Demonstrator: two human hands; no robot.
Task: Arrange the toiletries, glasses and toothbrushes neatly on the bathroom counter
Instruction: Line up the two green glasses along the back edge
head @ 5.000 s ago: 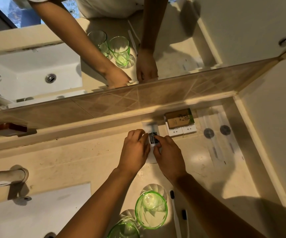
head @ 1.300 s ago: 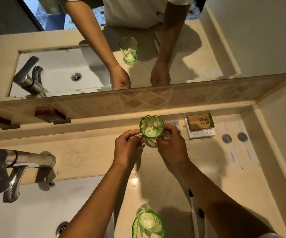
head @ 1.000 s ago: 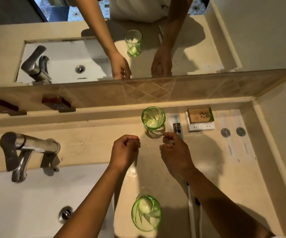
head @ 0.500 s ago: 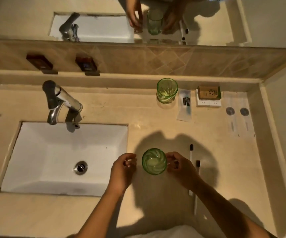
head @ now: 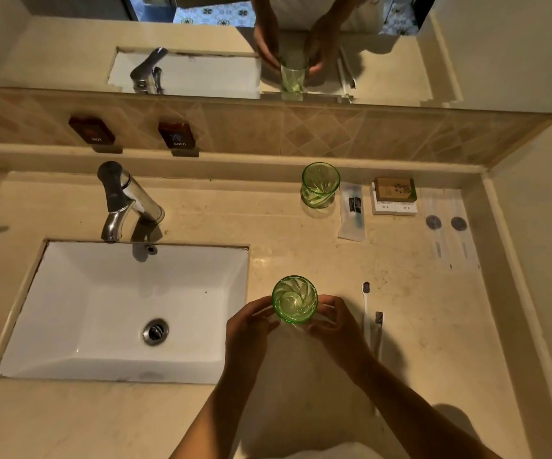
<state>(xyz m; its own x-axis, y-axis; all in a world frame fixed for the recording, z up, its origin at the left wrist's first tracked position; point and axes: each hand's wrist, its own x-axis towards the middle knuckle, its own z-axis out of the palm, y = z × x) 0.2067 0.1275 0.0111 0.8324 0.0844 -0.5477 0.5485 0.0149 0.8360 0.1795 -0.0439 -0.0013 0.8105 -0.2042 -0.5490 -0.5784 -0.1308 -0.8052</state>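
Observation:
A green glass (head: 295, 299) is held upright between my left hand (head: 250, 326) and my right hand (head: 336, 324), just right of the sink. A second green glass (head: 320, 183) stands at the back of the counter by the wall ledge. Beside it lie a wrapped toiletry sachet (head: 352, 210), a brown soap box on white packets (head: 394, 195) and two flat clear packets (head: 447, 231). Two toothbrushes (head: 372, 321) lie side by side to the right of my right hand.
The white sink basin (head: 102, 313) with its chrome tap (head: 125, 200) fills the left half of the beige counter (head: 433, 326). A side wall (head: 543, 260) closes off the right end. The mirror (head: 384, 61) runs along the back above a tiled strip.
After setting the first glass at the back, both hands drew back to the front glass. They now grip it from both sides, and the view shifted up slightly.

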